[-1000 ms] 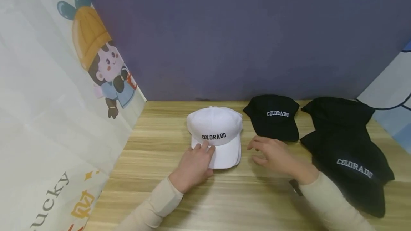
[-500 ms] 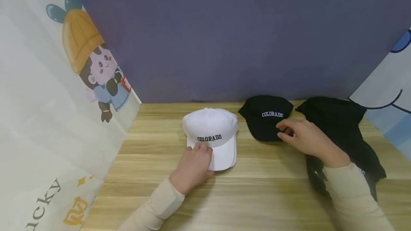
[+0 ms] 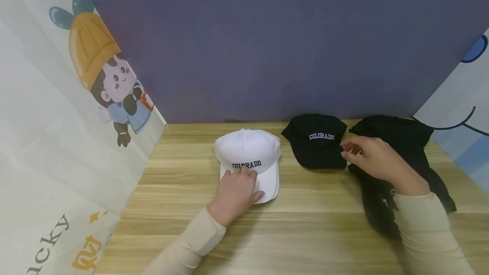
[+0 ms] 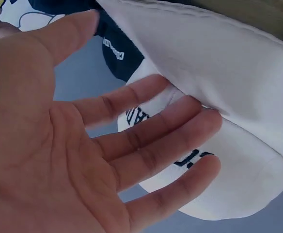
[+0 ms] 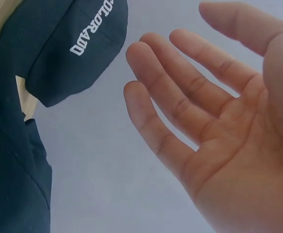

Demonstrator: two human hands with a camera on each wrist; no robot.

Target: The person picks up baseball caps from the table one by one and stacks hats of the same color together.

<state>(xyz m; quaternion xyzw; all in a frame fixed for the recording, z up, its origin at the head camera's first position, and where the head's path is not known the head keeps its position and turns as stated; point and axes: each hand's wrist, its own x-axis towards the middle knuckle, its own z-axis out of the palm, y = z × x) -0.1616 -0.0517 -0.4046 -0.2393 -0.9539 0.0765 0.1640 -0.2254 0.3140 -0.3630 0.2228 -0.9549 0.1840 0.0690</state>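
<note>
A white cap [image 3: 244, 145] with black COLORADO lettering lies on the table, a second white edge showing under its brim. Fingers of my left hand [image 3: 237, 190] touch it where brim meets crown; in the left wrist view, that hand [image 4: 107, 141] has its fingers extended and spread. My right hand [image 3: 376, 160], holding nothing, hovers at the right side of a black COLORADO cap [image 3: 315, 152]. Its fingers [image 5: 168, 97] look relaxed in the right wrist view. Whether the right fingertips touch the cap cannot be told.
Farther right lie a back black cap [image 3: 401, 133] and a front black cap [image 3: 378, 215], partly hidden by my right hand and sleeve. A dark panel [image 3: 267, 46] rises behind the wooden table [image 3: 183, 173], with printed sheets [image 3: 46, 139] at the sides.
My right hand has moved right from between the white and black caps. My left hand stays at the white brim, its thumb now showing at the brim's front edge. The view shifted slightly.
</note>
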